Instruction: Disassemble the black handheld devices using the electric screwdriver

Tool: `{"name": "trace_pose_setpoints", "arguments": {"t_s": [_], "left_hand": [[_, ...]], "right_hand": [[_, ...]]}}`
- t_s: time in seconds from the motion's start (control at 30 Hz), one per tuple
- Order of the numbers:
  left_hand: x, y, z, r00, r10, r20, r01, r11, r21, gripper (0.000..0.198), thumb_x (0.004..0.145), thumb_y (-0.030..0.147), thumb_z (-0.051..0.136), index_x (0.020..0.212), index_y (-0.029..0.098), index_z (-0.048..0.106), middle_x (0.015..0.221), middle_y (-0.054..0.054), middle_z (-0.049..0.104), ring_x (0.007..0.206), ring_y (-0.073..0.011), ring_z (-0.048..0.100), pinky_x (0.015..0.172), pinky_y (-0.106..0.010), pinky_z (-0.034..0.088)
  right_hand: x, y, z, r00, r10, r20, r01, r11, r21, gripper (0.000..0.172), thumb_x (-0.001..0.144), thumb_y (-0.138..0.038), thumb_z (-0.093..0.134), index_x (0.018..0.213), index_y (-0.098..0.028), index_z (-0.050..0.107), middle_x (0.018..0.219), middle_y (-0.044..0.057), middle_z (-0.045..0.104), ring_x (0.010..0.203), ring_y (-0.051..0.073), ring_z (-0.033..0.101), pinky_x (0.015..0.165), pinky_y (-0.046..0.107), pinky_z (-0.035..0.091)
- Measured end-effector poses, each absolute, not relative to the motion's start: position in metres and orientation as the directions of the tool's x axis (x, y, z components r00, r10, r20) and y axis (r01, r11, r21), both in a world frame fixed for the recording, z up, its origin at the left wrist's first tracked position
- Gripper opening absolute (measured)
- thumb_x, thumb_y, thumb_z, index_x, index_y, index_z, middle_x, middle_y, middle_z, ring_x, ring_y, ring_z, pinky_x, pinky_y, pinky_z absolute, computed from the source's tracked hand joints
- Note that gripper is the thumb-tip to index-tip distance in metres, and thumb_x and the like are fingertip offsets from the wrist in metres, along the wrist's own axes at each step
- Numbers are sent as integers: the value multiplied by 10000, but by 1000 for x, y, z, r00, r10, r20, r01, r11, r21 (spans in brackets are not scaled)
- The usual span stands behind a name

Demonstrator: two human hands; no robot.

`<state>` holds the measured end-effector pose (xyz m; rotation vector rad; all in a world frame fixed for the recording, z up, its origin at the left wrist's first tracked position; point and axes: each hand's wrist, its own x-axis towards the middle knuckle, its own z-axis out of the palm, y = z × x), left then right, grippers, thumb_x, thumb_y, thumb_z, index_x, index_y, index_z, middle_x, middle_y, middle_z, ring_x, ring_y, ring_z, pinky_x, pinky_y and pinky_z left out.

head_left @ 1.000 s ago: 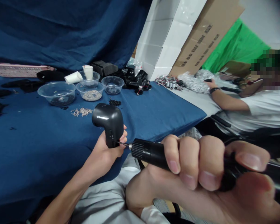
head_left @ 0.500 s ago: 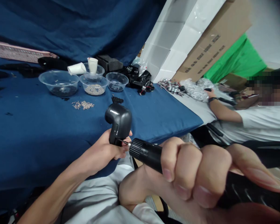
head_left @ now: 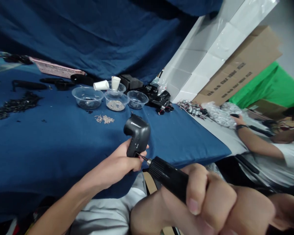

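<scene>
My left hand point(head_left: 123, 160) is closed round the lower part of a black, angled plastic housing point(head_left: 139, 132) with small white lettering on it. In my right hand point(head_left: 220, 199) is a black electric screwdriver point(head_left: 169, 176), gripped along its body. Its thin bit reaches the lower end of the housing, beside my left fingers; whether it sits in a screw is too small to see. Behind the housing, loose small screws point(head_left: 104, 119) lie on the blue cloth, and a clear bowl point(head_left: 116, 103) holds more of them.
Other clear bowls point(head_left: 88, 98), white paper cups point(head_left: 115, 83) and black parts point(head_left: 159, 98) stand behind. A heap of black pieces point(head_left: 17, 104) lies at left. A pink basket point(head_left: 56, 69) and white boxes point(head_left: 191, 71) border the back. A co-worker's arm point(head_left: 257, 140) is at right.
The view has swung left and up, so the scene sits further right and lower, and the heap of black pieces shows. Both hands keep hold of the housing and the screwdriver.
</scene>
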<state>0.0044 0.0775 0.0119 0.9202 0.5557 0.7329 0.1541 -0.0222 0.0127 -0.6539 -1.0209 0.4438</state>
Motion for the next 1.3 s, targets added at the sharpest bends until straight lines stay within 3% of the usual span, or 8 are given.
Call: {"name": "trace_pose_setpoints", "arguments": {"t_s": [0.07, 0.17, 0.3, 0.4, 0.77, 0.93, 1.2, 1.3], "left_hand": [[-3, 85, 15, 506, 853, -126, -381, 353, 854, 375, 606, 122, 755, 972, 188, 711, 854, 18, 609, 712, -117, 490, 661, -269, 401], [-20, 98, 20, 236, 967, -97, -595, 223, 772, 392, 670, 126, 844, 1039, 177, 724, 891, 11, 603, 738, -117, 521, 648, -246, 449], [-47, 110, 33, -71, 991, -116, -767, 20, 641, 281, 754, 44, 788, 1010, 155, 751, 890, -22, 605, 795, -139, 567, 663, -235, 537], [-63, 113, 43, -190, 969, -160, -799, -58, 599, 256, 779, -7, 716, 975, 145, 780, 887, -34, 612, 785, -135, 581, 649, -221, 560], [-77, 115, 47, -187, 968, -165, -823, -62, 565, 246, 738, -14, 710, 891, 161, 790, 865, -38, 599, 747, -122, 556, 593, -201, 548], [-74, 114, 46, -167, 972, -168, -813, -39, 581, 246, 719, -5, 721, 905, 140, 792, 875, -34, 607, 738, -116, 574, 591, -203, 553], [-72, 116, 45, -172, 972, -160, -806, -45, 590, 244, 764, -22, 710, 926, 130, 810, 873, -40, 634, 735, -126, 594, 595, -218, 568], [-69, 117, 41, -160, 981, -106, -763, -55, 644, 272, 781, 10, 761, 1013, 131, 838, 921, -42, 673, 760, -137, 621, 611, -236, 588]], "right_hand": [[150, -2, 15, 546, 438, 715, -2, 853, -522, 260, 893, -483, 911, 1020, -411, 695, 471, -151, 222, 317, 97, 120, 396, 323, 257], [135, 50, 33, 653, 347, 673, -89, 918, -387, 176, 876, -303, 778, 919, -294, 607, 546, -145, 275, 359, 71, 129, 417, 283, 278], [120, 131, 53, 612, 534, 583, -194, 816, -544, 305, 791, -225, 820, 942, -279, 560, 598, -133, 501, 519, 99, 522, 674, 298, 555], [119, 179, 45, 506, 617, 602, -133, 746, -653, 358, 755, -282, 900, 932, -264, 589, 606, -115, 612, 587, 127, 619, 787, 347, 598], [113, 206, 15, 398, 709, 582, -114, 668, -736, 330, 783, -351, 873, 933, -270, 592, 581, -144, 575, 536, 119, 589, 745, 342, 590], [112, 206, 10, 389, 724, 570, -92, 646, -758, 318, 799, -369, 906, 816, -245, 613, 572, -107, 609, 552, 131, 618, 713, 338, 579], [120, 189, 21, 488, 635, 598, -74, 713, -697, 281, 806, -338, 903, 939, -246, 673, 589, -125, 630, 546, 115, 609, 761, 335, 592], [122, 176, 27, 525, 621, 582, -79, 716, -693, 278, 807, -346, 883, 875, -253, 630, 572, -127, 601, 532, 114, 600, 758, 341, 599]]}}
